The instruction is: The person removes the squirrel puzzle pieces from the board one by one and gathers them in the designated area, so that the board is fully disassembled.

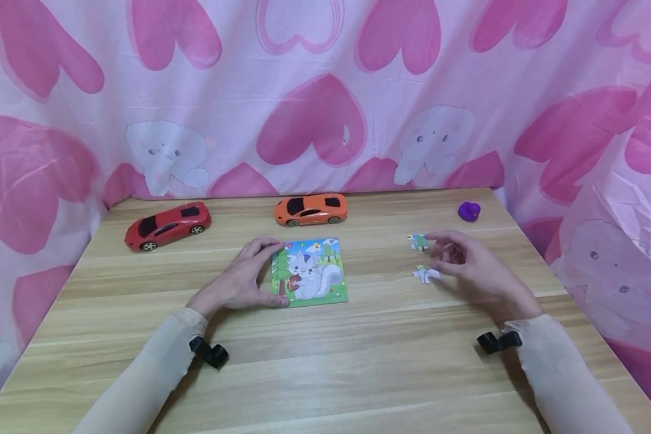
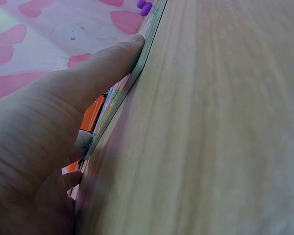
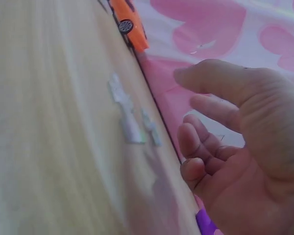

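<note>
Wooden table (image 1: pixel 325 361): left hand (image 1: pixel 242 278) steadies a squirrel puzzle (image 1: pixel 310 271) (fingers on its edge); right hand (image 1: pixel 474 265), loosely curled and empty, hovers beside two loose pieces (image 1: pixel 422 258).

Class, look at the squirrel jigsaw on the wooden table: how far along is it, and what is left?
Mostly done: the colourful squirrel jigsaw board looks nearly filled. In hand: the left hand steadies its left edge, while the right hand reaches over two loose pieces, holding neither. Left: the green-and-white piece and the white piece lie apart from the board.
</note>
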`<state>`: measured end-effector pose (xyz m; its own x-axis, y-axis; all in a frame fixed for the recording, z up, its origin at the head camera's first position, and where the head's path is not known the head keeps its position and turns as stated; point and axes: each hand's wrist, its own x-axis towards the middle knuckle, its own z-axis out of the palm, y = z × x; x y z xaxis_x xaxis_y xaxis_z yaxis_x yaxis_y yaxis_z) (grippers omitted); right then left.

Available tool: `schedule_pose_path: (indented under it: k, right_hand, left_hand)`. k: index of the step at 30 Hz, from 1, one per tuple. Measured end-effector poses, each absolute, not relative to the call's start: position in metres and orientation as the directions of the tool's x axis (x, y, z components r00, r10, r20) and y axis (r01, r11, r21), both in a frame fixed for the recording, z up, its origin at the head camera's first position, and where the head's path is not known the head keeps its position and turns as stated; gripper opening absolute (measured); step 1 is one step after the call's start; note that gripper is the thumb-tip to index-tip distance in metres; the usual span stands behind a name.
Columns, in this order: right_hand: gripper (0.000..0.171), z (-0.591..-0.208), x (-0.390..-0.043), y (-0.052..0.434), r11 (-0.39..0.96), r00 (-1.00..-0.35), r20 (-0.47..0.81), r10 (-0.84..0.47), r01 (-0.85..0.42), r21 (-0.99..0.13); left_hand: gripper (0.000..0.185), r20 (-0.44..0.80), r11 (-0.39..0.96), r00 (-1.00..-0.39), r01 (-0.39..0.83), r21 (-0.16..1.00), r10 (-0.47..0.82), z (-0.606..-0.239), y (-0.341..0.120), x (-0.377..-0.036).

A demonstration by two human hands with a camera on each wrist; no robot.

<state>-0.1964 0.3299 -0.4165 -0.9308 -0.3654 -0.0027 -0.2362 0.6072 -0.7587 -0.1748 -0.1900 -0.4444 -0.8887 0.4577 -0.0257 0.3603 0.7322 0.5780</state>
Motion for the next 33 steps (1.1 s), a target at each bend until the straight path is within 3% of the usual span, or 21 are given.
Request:
schedule_pose_path:
  k: [8,33]
  right_hand:
    - [0.075,-0.401,-0.209,0.317,0.509,-0.904,0.162,-0.396,-0.363,-0.781]
    - [0.084,-0.379,-0.229,0.214,0.395,-0.843,0.147,-0.518,-0.388,-0.833]
  left_hand:
    - [0.128,-0.015,0.725,-0.885,0.371,0.581,0.465,-0.443,-0.19,-0.174]
    - [0.128,-0.02,0.732,-0.888,0.365,0.575,0.459,-0.445,-0.19,-0.175]
